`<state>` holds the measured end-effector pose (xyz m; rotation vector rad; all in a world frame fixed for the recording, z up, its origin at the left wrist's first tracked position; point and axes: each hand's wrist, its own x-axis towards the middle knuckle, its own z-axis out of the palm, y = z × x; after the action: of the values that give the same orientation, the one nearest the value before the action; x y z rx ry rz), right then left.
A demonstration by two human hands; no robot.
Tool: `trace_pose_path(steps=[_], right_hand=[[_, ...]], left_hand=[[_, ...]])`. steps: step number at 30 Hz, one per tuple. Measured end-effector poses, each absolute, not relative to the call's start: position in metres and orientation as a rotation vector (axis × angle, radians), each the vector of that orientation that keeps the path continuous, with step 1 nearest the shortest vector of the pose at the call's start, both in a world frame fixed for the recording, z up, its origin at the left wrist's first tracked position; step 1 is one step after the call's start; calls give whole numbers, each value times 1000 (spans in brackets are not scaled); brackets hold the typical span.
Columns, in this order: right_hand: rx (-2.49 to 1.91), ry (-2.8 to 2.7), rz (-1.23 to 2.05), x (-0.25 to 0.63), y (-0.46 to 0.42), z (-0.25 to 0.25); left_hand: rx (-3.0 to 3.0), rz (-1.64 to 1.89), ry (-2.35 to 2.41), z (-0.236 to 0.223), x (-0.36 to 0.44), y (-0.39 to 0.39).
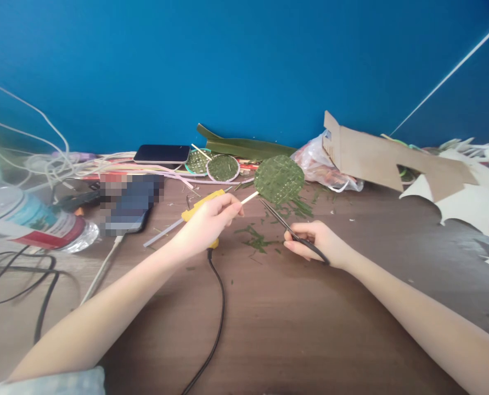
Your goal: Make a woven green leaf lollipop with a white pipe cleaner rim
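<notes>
My left hand (pixel 207 225) is closed on the pale stick handle of a small round fan (pixel 279 179) woven from green leaf strips. The fan stands raised above the table, its face toward me. In my right hand (pixel 316 241) is a pair of dark scissors (pixel 283 220), the blades pointing up and left at the fan's lower edge. Whether the blades touch the fan I cannot tell. Green leaf scraps (pixel 258 240) lie on the table below. A yellow glue gun (pixel 203 204) with a glue stick in it lies partly hidden behind my left hand.
Two round woven pieces (pixel 223 168) and long green leaves (pixel 244 147) lie by the blue wall. Phones (pixel 162 154), cables and a plastic bottle (pixel 34 219) are at left. A plastic bag (pixel 316 164), cut cardboard (pixel 376 156) and white cut sheets (pixel 470 186) lie at right.
</notes>
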<state>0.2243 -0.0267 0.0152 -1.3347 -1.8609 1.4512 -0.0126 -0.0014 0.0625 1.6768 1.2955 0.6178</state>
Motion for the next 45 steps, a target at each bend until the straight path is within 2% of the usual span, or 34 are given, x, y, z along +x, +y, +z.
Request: trace_pose_path(steps=[35,40,45], right_hand=[[-1360,-1917,1293,221,-27,11],[-1362,-1857,1314,221,-26,11],[-1297,-1801,1275,222,-24,9]], left_hand=[[1670,550,1252,57,-9,-10],[1552,676,1260,58,-10,-4],[1331,946,1186,67,-14,3]])
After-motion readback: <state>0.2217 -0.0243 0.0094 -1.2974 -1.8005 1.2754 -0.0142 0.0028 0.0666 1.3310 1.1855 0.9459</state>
